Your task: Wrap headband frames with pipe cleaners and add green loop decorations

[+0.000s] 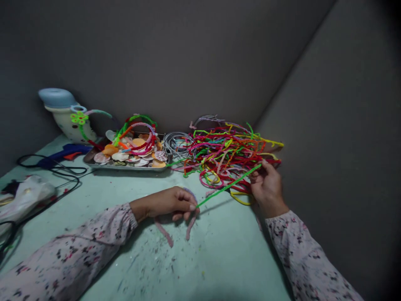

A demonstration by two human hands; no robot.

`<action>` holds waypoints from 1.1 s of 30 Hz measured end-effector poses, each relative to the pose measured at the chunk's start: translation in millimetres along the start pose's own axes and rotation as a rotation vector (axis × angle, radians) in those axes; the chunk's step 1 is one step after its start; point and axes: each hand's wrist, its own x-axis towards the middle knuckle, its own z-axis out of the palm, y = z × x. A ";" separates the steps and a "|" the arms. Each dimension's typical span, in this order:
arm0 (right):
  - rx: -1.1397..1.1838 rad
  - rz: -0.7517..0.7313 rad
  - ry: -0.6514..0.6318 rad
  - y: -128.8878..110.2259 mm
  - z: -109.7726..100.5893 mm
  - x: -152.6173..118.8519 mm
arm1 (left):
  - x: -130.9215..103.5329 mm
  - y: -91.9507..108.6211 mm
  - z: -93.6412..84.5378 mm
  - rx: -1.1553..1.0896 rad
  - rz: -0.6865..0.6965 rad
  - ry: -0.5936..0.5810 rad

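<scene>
A bright green pipe cleaner (pixel 228 185) stretches between my two hands. My left hand (pixel 179 205) pinches its lower end above the pale green table (pixel 219 267). At its upper end, my right hand (pixel 267 184) grips it beside the heap of coloured pipe cleaners (pixel 232 146). A pink and purple fuzzy loop (pixel 164 232) lies under my left hand, its two ends showing below the fingers; the hand hides its middle.
A metal tray (pixel 128 168) holds shells (pixel 139 144) and fuzzy coloured hoops. Coiled grey wire (pixel 177 143) sits right of it. To the left are a blue-lidded container (pixel 70 121), a blue tool (pixel 62 154), black cable and a plastic bag (pixel 29 194). Grey walls stand behind and right.
</scene>
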 end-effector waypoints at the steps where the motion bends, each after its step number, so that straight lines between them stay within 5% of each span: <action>1: -0.003 -0.001 -0.001 -0.8 0.1 0.1 | 0.0 -0.2 -0.5 -0.011 -0.001 -0.014; 20: -0.077 0.028 0.091 -18.9 4.7 -0.8 | 1.8 -1.6 3.0 -0.046 0.017 -0.054; 25: -0.067 0.080 -0.076 -9.8 8.1 -7.4 | 2.3 -2.7 -1.5 -0.120 0.022 0.064; 29: -0.227 0.062 -0.259 21.8 12.4 -38.4 | 2.7 -3.1 -3.7 -0.185 0.056 0.131; 33: -0.661 -0.353 -0.466 49.1 10.3 -77.7 | 3.7 -2.4 -2.6 -0.124 0.062 0.169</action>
